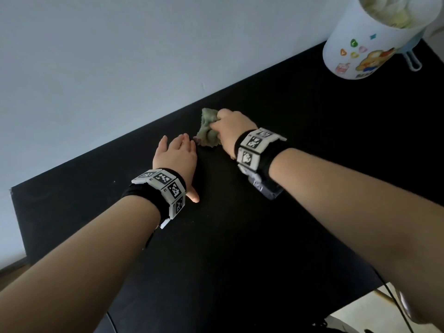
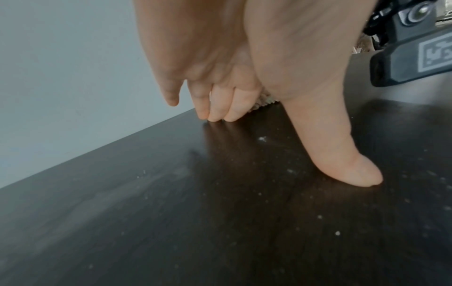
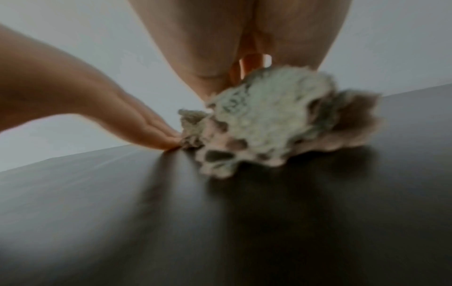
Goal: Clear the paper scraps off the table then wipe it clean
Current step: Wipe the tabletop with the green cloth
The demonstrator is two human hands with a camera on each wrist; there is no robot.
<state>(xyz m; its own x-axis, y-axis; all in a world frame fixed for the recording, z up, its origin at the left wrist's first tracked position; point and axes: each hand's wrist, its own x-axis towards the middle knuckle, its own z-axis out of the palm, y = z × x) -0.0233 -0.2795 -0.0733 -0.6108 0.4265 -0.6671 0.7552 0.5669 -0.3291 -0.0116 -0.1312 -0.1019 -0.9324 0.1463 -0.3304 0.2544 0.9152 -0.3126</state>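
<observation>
A crumpled green-grey cloth [image 1: 207,131] lies on the black table [image 1: 240,236] near its far edge. My right hand [image 1: 228,127] grips the cloth from above and holds it down on the tabletop. In the right wrist view the cloth [image 3: 276,123] is blurred under my palm. My left hand [image 1: 176,157] rests on the table just left of the cloth, fingers straight, fingertips [image 2: 215,116] and thumb [image 2: 342,164] touching the surface. Small white specks [image 2: 263,139] dot the wood near the thumb.
A white bin [image 1: 374,37] with cartoon stickers stands at the table's far right corner, pale scraps inside it. A pale blue handle [image 1: 412,60] pokes out behind it. A grey wall [image 1: 120,56] runs along the far edge. The table's left edge [image 1: 14,195] drops off.
</observation>
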